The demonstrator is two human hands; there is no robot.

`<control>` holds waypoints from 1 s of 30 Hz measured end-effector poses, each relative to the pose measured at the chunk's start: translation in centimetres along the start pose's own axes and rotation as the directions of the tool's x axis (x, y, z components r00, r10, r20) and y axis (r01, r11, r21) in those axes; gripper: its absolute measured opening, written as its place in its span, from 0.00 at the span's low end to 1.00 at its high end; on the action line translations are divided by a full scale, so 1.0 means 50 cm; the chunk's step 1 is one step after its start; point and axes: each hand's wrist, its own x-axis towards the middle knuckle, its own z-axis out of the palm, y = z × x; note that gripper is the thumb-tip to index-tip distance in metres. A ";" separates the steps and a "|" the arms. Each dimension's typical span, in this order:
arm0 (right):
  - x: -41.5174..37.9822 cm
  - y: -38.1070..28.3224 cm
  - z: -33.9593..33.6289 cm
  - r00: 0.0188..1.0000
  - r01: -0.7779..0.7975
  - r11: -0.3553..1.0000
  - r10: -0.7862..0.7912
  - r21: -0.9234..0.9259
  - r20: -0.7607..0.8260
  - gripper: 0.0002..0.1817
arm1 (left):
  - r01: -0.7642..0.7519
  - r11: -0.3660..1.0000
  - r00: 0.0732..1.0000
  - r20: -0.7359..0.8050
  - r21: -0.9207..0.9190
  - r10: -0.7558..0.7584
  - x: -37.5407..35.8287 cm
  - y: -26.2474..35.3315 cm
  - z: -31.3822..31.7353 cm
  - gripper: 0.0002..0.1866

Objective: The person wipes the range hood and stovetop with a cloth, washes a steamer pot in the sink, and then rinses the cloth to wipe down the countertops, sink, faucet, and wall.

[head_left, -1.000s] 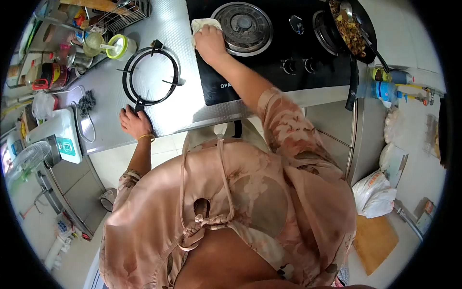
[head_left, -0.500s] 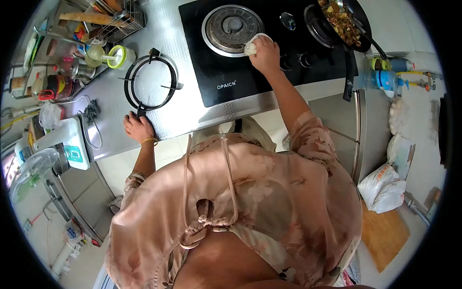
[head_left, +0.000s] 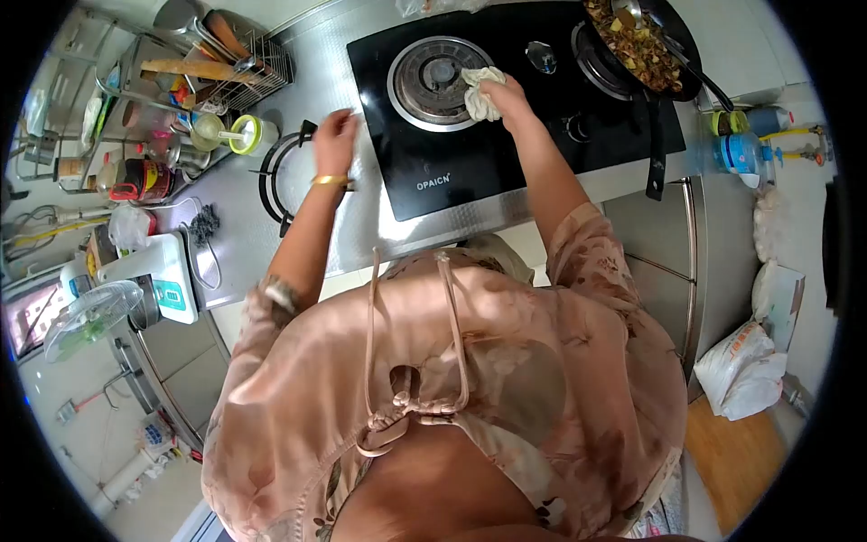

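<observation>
A crumpled white cloth [head_left: 484, 93] is bunched in my right hand [head_left: 512, 101], whose fingers close on it. The cloth overlaps the right rim of the left burner [head_left: 440, 83] on the black glass gas stove [head_left: 452, 172]. My left hand [head_left: 335, 143], a gold bangle at its wrist, is over the steel counter just left of the stove. Its fingers look loosely apart, slightly smeared, with nothing visible in them. Below and left of it lies the round black pan support [head_left: 267, 185], partly hidden by the hand and forearm.
A black wok [head_left: 684, 77] of cooked food with a spoon sits on the right burner, its handle [head_left: 656, 158] reaching past the stove's front edge. Along the left stand a green-rimmed container [head_left: 252, 135], a wire utensil basket [head_left: 262, 77], bottles and a white kitchen scale [head_left: 167, 280].
My left hand has lifted from the counter's front edge beside the pan support and moved up and right toward the stove. The cloth is bunched differently at the burner rim. The view has shifted slightly.
</observation>
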 end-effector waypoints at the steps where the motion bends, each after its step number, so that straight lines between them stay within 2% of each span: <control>1: 0.013 -0.005 -0.016 0.989 -0.082 0.995 0.074 0.057 0.126 0.28 | 0.040 0.999 0.996 0.080 -0.015 -0.038 0.031 -0.003 0.056 0.20; 2: 0.028 -0.009 -0.024 0.957 -0.169 0.980 0.139 0.101 0.256 0.28 | 0.186 0.980 0.976 0.128 -0.066 -0.177 0.048 0.032 0.102 0.21; 3: 0.043 -0.005 -0.018 0.966 -0.152 0.988 0.141 0.036 0.215 0.26 | 0.334 0.937 0.933 0.183 -0.107 -0.311 0.061 0.063 0.139 0.23; 5: 0.078 0.021 0.001 0.981 -0.126 0.987 0.139 -0.100 0.134 0.23 | 0.429 0.900 0.890 0.209 -0.083 -0.405 0.095 0.070 0.198 0.22; 6: 0.083 0.022 0.006 0.980 -0.127 0.977 0.150 -0.169 0.128 0.26 | 0.476 0.877 0.865 0.220 -0.070 -0.452 0.110 0.064 0.217 0.21; 9: 0.042 -0.023 0.021 0.994 -0.087 0.794 0.034 -0.602 -0.099 0.27 | 0.334 0.905 0.925 0.092 0.264 -0.368 0.145 0.038 0.239 0.20; 10: 0.024 -0.038 0.026 0.989 -0.140 0.781 0.076 -0.609 -0.130 0.28 | 0.284 0.906 0.947 0.059 0.315 -0.317 0.150 0.035 0.240 0.21; 13: 0.015 -0.018 0.016 0.996 -0.072 0.823 0.032 -0.564 -0.080 0.27 | 0.201 0.873 0.976 -0.014 0.444 -0.217 0.135 0.087 0.224 0.22; 17: 0.028 -0.025 0.020 0.994 -0.101 0.765 0.053 -0.636 -0.094 0.26 | 0.276 0.874 0.948 0.039 0.400 -0.317 0.153 0.078 0.223 0.22; 18: 0.031 -0.028 0.019 0.995 -0.085 0.778 0.040 -0.622 -0.086 0.26 | 0.146 0.852 0.984 0.014 0.503 -0.177 0.149 0.074 0.224 0.21; 21: 0.012 -0.020 0.016 0.997 -0.035 0.806 -0.015 -0.590 -0.081 0.26 | 0.233 0.919 0.968 0.019 0.317 -0.252 0.156 0.032 0.234 0.18; 24: -0.012 -0.010 0.017 0.988 0.048 0.818 -0.125 -0.573 -0.095 0.25 | 0.205 0.964 0.977 0.018 0.167 -0.211 0.147 0.021 0.228 0.14; 26: -0.023 -0.015 0.011 0.978 0.119 0.827 -0.192 -0.549 -0.078 0.25 | 0.289 0.956 0.955 0.076 -0.053 -0.285 0.121 0.066 0.202 0.11; 27: -0.046 -0.033 0.008 0.982 0.141 0.815 -0.187 -0.562 -0.024 0.25 | 0.327 0.931 0.944 0.112 -0.164 -0.312 0.100 0.096 0.186 0.10; 29: -0.113 -0.070 -0.004 0.982 0.187 0.783 -0.170 -0.593 0.084 0.25 | 0.322 0.924 0.944 0.141 -0.204 -0.298 0.044 0.095 0.151 0.09; 30: -0.119 -0.024 -0.004 0.954 0.270 0.710 -0.290 -0.650 0.078 0.24 | 0.317 0.915 0.947 0.146 -0.249 -0.288 0.009 0.090 0.132 0.09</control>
